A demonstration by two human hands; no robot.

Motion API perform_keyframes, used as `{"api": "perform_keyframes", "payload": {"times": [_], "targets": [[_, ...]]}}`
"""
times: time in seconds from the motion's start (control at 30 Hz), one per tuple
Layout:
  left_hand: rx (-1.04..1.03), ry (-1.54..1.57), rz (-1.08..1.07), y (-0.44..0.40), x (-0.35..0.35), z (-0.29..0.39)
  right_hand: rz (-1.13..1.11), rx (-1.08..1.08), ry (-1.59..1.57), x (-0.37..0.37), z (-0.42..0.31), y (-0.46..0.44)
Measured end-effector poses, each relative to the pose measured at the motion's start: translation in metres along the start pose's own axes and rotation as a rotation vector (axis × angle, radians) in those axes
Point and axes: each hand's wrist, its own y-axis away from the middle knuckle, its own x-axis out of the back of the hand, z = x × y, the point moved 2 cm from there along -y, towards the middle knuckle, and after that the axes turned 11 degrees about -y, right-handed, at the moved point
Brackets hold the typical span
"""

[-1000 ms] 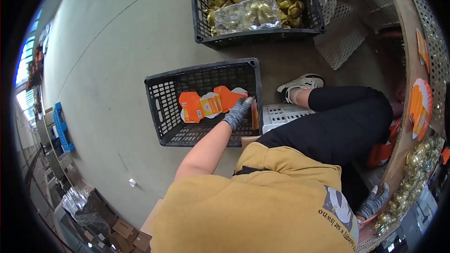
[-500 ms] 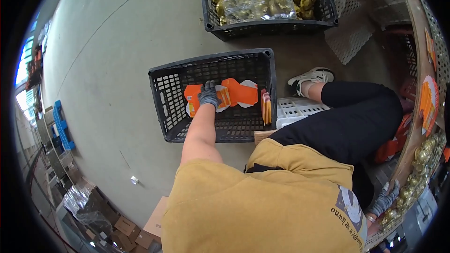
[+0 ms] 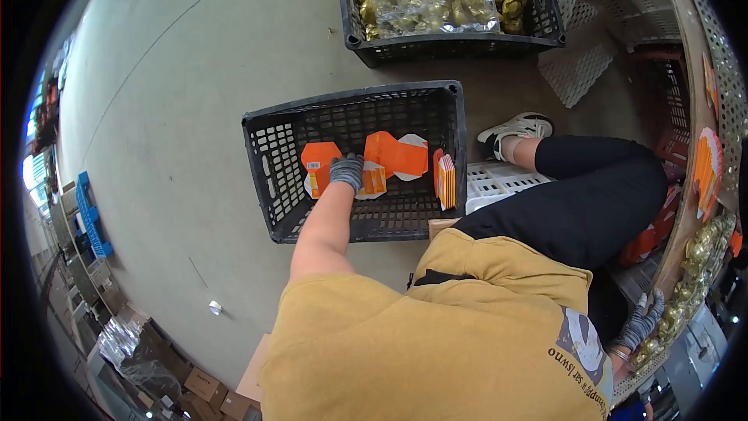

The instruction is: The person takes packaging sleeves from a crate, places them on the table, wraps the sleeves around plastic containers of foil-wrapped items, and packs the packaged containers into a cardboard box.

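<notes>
My left hand [image 3: 347,172], in a grey glove, reaches down into a black plastic crate [image 3: 354,99] on the floor. Its bent fingers are closed over an orange flat carton [image 3: 319,162], which shows on both sides of the hand; the fingertips are partly hidden. To the right lies another orange carton piece [image 3: 405,154] with white flaps. A stack of orange-edged cards [image 3: 445,182] stands against the crate's right wall. At the far right my gloved right hand [image 3: 643,321] rests, fingers apart, at the table edge beside gold-foil items [image 3: 689,292].
A second black crate [image 3: 456,48] holds gold-foil items under a clear plastic tray [image 3: 436,8]. A white crate [image 3: 502,183] stands near my foot. The wooden table edge [image 3: 686,23] curves along the right. Cardboard boxes [image 3: 204,386] and a blue pallet [image 3: 93,218] are at left.
My left hand has drawn back slightly toward me, its fingers now more bent. The orange carton under it has shifted the same way. My right hand stays at the table edge.
</notes>
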Motion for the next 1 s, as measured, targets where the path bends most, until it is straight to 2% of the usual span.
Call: {"api": "perform_keyframes", "payload": {"times": [0.1,0.13,0.2,0.27,0.3,0.37,0.43,0.53,0.63,0.67,0.77,0.8,0.87,0.9,0.93,1.0], "targets": [[-0.046,0.302,-0.156,0.002,0.005,-0.034,0.004,-0.003,-0.019,0.0,0.005,0.0],[0.18,0.788,-0.074,0.024,0.013,-0.053,-0.005,-0.011,-0.034,0.0,0.01,0.001],[0.557,0.841,0.271,0.003,-0.051,-0.095,-0.008,-0.027,-0.053,-0.001,0.022,0.002],[0.682,0.741,0.31,0.009,-0.069,-0.107,-0.013,-0.001,-0.052,-0.003,0.026,0.004],[0.616,0.833,0.156,0.004,-0.073,-0.11,0.0,-0.021,-0.115,-0.006,0.031,0.005],[0.727,0.526,0.239,-0.005,-0.074,-0.091,-0.013,-0.064,-0.218,-0.009,0.041,0.008],[0.762,0.629,0.108,0.001,-0.064,-0.085,0.006,-0.053,-0.205,-0.008,0.047,0.011],[0.796,0.716,0.111,0.018,-0.047,-0.075,-0.016,-0.115,-0.229,-0.011,0.04,0.014],[0.815,0.754,0.193,0.016,-0.058,-0.074,-0.024,-0.024,-0.222,-0.013,0.05,0.015],[0.842,0.804,0.209,0.016,-0.056,-0.071,-0.022,-0.066,-0.283,-0.014,0.051,0.016],[1.02,0.925,0.058,0.009,-0.056,-0.075,0.009,-0.14,-0.404,-0.011,0.052,0.013],[0.956,1.005,-0.039,-0.004,-0.074,-0.086,-0.011,-0.107,-0.32,-0.008,0.052,0.01],[0.702,0.958,-0.061,-0.058,-0.14,-0.121,-0.037,-0.075,-0.258,-0.005,0.051,0.008],[0.668,0.908,-0.079,-0.052,-0.131,-0.126,-0.029,-0.076,-0.259,-0.002,0.05,0.008],[0.497,0.842,-0.056,-0.024,-0.086,-0.125,-0.035,-0.121,-0.252,-0.001,0.05,0.009],[0.321,0.458,0.095,-0.007,-0.046,-0.126,-0.044,-0.167,-0.248,-0.003,0.051,0.009]]}}
